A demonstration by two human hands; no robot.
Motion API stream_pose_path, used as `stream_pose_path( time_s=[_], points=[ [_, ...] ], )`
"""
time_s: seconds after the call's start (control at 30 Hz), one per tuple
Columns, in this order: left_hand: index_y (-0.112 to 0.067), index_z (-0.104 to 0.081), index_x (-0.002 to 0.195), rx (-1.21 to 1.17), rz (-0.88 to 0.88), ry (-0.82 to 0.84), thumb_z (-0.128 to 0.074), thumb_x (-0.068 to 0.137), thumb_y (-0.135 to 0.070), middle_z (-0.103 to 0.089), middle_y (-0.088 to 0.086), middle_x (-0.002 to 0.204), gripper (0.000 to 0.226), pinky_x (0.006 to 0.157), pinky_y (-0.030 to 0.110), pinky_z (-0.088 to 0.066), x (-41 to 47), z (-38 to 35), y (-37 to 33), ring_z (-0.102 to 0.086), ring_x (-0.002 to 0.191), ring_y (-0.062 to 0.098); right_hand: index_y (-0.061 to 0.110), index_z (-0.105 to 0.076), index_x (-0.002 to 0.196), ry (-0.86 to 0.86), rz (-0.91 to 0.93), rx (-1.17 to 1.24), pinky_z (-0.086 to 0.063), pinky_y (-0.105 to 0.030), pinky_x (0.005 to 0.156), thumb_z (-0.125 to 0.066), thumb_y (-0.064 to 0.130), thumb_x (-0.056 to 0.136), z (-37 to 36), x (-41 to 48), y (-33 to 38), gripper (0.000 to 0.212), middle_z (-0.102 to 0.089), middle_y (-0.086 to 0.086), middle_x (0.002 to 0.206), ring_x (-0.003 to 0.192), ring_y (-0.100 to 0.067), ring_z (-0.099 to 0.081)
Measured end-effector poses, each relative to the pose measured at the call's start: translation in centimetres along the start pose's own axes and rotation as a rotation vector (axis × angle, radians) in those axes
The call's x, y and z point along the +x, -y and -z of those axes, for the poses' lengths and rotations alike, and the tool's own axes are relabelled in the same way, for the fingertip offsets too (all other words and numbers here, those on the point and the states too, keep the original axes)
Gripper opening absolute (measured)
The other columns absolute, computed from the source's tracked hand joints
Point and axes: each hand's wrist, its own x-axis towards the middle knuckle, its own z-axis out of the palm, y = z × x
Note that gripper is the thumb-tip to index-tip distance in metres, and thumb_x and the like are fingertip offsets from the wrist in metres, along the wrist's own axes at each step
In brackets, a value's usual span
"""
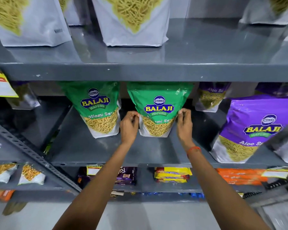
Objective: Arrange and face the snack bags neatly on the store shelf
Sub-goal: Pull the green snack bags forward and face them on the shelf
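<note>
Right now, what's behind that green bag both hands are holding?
Behind the held green bag only dark shelf shows at its edges; anything directly behind is covered. Left hand and right hand pinch its sides.

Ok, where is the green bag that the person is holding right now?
In the head view, the green bag stands mid-frame on the middle shelf, pinched at its side edges by the left hand and right hand, between a second green bag and a purple bag.
</note>
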Motion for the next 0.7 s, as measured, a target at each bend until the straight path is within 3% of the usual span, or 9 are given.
stream_pose_path(
  time_s=[0.07, 0.2, 0.27, 0.37, 0.47, 0.53, 0.63, 0.7],
  points=[
    [0.002, -0.058, 0.102, -0.015, 0.015, 0.023, -0.059, 0.088, -0.012, -0.068, 0.016, 0.090, 0.020, 0.069, 0.031, -0.049, 0.1, -0.1, -0.3, -0.064, 0.079, 0.025, 0.012, -0.040, 0.094, 0.012, 0.006, 0.006, -0.035, -0.019, 0.066, -0.036, 0.014, 0.098, 0.0, 0.1, 0.3, 0.006, -0.053, -0.009, 0.093, 0.083, -0.019, -0.050],
    [0.006, -0.063, 0.094, 0.131, -0.037, -0.032, -0.057, 0.089, -0.008, -0.068, 0.026, 0.086, 0.016, 0.057, 0.019, -0.032, 0.6, 0.1, 0.5, -0.061, 0.072, 0.031, 0.012, -0.039, 0.094, 0.037, -0.011, 0.013, -0.036, -0.023, 0.070, -0.036, 0.014, 0.098, 0.2, 0.6, 0.2, 0.006, -0.052, -0.010, 0.093, 0.085, -0.019, -0.049],
    [0.005, -0.062, 0.098, -0.024, 0.026, -0.012, -0.057, 0.089, -0.009, -0.068, 0.018, 0.091, 0.018, 0.063, 0.015, -0.040, 0.3, 0.4, 0.3, -0.062, 0.080, 0.027, 0.013, -0.039, 0.094, 0.048, -0.039, 0.017, -0.036, -0.026, 0.075, -0.036, 0.015, 0.098, 0.3, 0.9, -0.1, 0.006, -0.053, -0.006, 0.091, 0.083, -0.017, -0.049],
    [-0.013, -0.049, 0.120, -0.327, 0.234, 0.291, -0.061, 0.087, -0.016, -0.061, -0.008, 0.112, 0.035, 0.091, 0.020, -0.048, -0.2, 0.5, 0.2, -0.058, 0.102, 0.003, 0.015, -0.043, 0.109, 0.133, -0.201, 0.180, -0.041, -0.026, 0.086, -0.033, 0.027, 0.099, 0.2, 0.7, -0.1, 0.019, -0.054, 0.012, 0.096, 0.089, -0.003, -0.050],
    [-0.026, -0.035, 0.135, -0.297, 0.317, 0.563, -0.076, 0.070, -0.041, -0.050, -0.006, 0.139, 0.078, 0.110, 0.037, -0.038, -0.5, -0.2, 1.4, -0.046, 0.129, 0.011, 0.023, -0.040, 0.134, 0.350, -0.330, 0.235, -0.037, -0.021, 0.097, -0.019, 0.044, 0.099, -0.2, -0.1, -0.4, 0.046, -0.054, 0.012, 0.121, 0.110, 0.000, -0.049],
    [-0.028, -0.036, 0.136, -0.291, 0.361, 0.575, -0.079, 0.060, -0.051, -0.047, -0.002, 0.144, 0.090, 0.113, 0.043, -0.035, -0.8, -0.6, 2.0, -0.043, 0.132, 0.015, 0.027, -0.037, 0.137, 0.412, -0.370, 0.230, -0.034, -0.030, 0.106, -0.015, 0.049, 0.097, -0.3, -0.6, -0.9, 0.052, -0.049, 0.003, 0.136, 0.119, -0.007, -0.045],
    [-0.028, -0.033, 0.138, -0.220, 0.372, 0.555, -0.075, 0.066, -0.048, -0.044, 0.000, 0.146, 0.086, 0.113, 0.043, -0.034, -1.8, -0.2, 0.7, -0.041, 0.133, 0.019, 0.031, -0.036, 0.139, 0.427, -0.414, 0.220, -0.030, -0.038, 0.115, -0.018, 0.061, 0.091, 0.3, -1.7, -1.0, 0.059, -0.044, 0.003, 0.144, 0.129, -0.010, -0.042],
    [-0.027, -0.030, 0.140, -0.207, 0.367, 0.563, -0.072, 0.074, -0.042, -0.043, 0.000, 0.146, 0.079, 0.112, 0.042, -0.035, -3.1, 0.2, 0.6, -0.040, 0.133, 0.020, 0.036, -0.037, 0.136, 0.420, -0.400, 0.204, -0.030, -0.031, 0.112, -0.019, 0.062, 0.091, 1.1, -3.0, -0.7, 0.055, -0.044, 0.013, 0.141, 0.128, -0.003, -0.041]
  ],
)
